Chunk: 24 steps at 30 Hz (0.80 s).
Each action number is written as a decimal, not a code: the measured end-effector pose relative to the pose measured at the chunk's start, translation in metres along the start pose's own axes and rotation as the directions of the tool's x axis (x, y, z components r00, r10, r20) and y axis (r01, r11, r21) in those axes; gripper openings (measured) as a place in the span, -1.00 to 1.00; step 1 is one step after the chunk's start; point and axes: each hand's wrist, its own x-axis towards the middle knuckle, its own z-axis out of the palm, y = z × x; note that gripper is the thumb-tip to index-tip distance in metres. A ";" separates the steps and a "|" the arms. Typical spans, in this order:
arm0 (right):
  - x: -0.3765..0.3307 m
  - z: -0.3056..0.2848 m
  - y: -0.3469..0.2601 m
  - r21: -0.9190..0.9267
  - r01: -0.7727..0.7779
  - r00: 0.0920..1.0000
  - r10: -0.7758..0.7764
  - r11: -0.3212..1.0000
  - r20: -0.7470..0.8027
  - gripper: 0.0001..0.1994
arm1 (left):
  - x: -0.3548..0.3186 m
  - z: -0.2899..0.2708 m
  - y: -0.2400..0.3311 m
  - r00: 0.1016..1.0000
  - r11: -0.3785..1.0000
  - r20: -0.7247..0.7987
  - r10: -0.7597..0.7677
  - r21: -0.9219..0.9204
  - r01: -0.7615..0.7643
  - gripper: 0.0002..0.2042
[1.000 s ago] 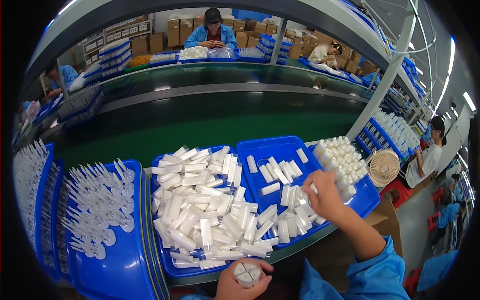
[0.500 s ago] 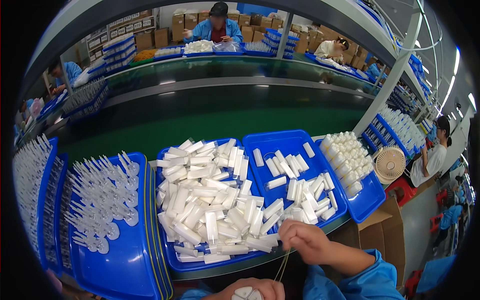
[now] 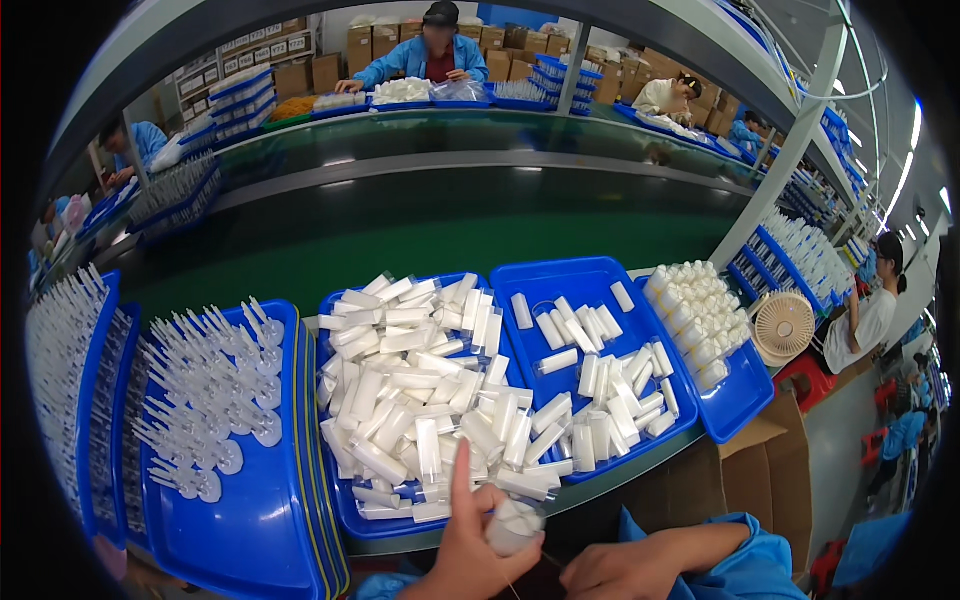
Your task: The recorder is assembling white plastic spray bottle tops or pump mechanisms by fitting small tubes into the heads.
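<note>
My left hand (image 3: 468,550) is at the bottom centre, index finger raised, gripping a small white round piece (image 3: 515,525) just in front of the tray edge. My right hand (image 3: 615,570), in a blue sleeve, lies low beside it with curled fingers; what is inside them is hidden. Above the hands a blue tray (image 3: 340,500) is heaped with white tubes (image 3: 420,400). To its right, a second blue tray (image 3: 560,280) holds clear tubes (image 3: 600,380).
A blue tray (image 3: 745,400) of white caps (image 3: 700,310) sits far right, beside a small fan (image 3: 782,325) and a cardboard box (image 3: 760,470). Blue trays of white stemmed parts (image 3: 210,390) fill the left. A green conveyor (image 3: 450,240) runs behind; people work across it.
My right hand has come back from the tray of clear tubes down to the bottom edge next to my left hand. My left hand has risen, its index finger now up.
</note>
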 end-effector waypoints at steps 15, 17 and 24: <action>-0.022 0.007 0.002 -0.241 -0.342 0.810 0.154 0.908 -0.566 -0.65 | -0.027 0.016 0.011 0.929 0.798 0.349 0.125 0.520 -0.303 -0.49; -0.024 0.006 -0.002 -0.253 -0.427 0.784 0.216 0.868 -0.582 -0.66 | -0.027 0.010 0.013 0.901 0.801 0.403 0.160 0.480 -0.357 -0.54; -0.125 -0.045 -0.022 -0.314 -0.649 0.208 -0.236 0.693 -0.949 -0.73 | -0.068 -0.104 0.049 0.775 0.815 0.253 0.579 -0.161 -0.557 -0.55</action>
